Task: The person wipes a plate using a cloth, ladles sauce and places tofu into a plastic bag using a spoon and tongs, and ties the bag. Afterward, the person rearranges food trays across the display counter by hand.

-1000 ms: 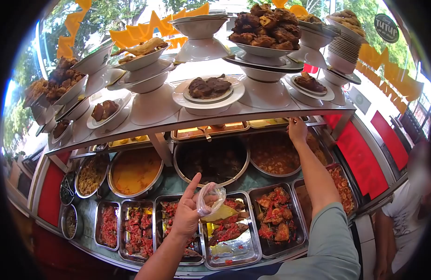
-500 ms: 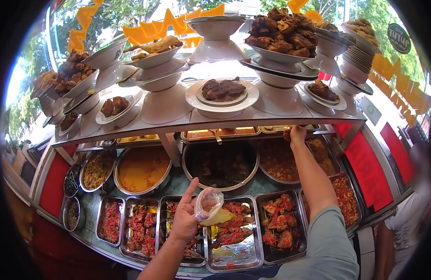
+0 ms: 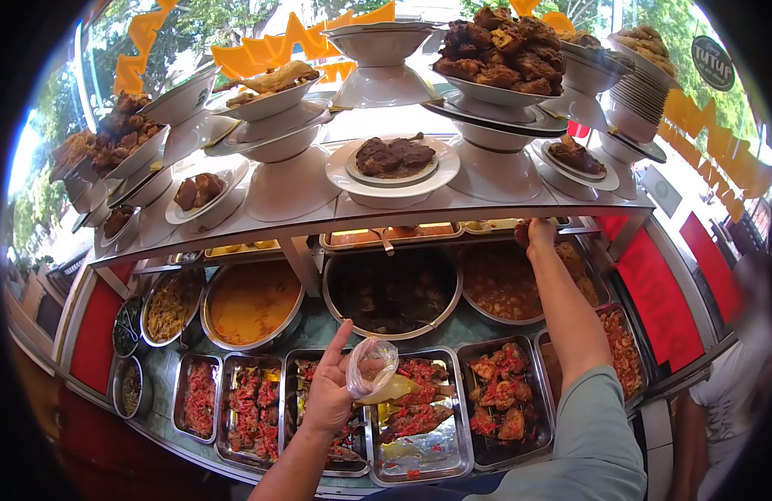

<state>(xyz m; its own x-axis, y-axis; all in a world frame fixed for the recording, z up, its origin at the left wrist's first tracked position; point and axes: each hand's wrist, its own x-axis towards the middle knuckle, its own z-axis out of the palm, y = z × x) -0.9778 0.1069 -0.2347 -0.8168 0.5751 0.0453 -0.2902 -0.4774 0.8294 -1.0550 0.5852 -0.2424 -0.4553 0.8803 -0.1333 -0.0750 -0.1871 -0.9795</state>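
Head view: left hand (image 3: 329,394) has its index finger poking out, the rest half-curled, hanging onto a clear, crinkly plastic bag with yellowish contents (image 3: 373,372) right beside the palm. Right hand (image 3: 539,235), further forward, sits below the white tiled shelf (image 3: 311,215); can't tell its grip. Looks like a hold-and-reach step; next move calls for a steady bag, imo.

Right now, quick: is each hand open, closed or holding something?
Left hand: holding a clear plastic bag, index finger extended.
Right hand: by the shelf's front edge; whether open, closed or holding something cannot be told.
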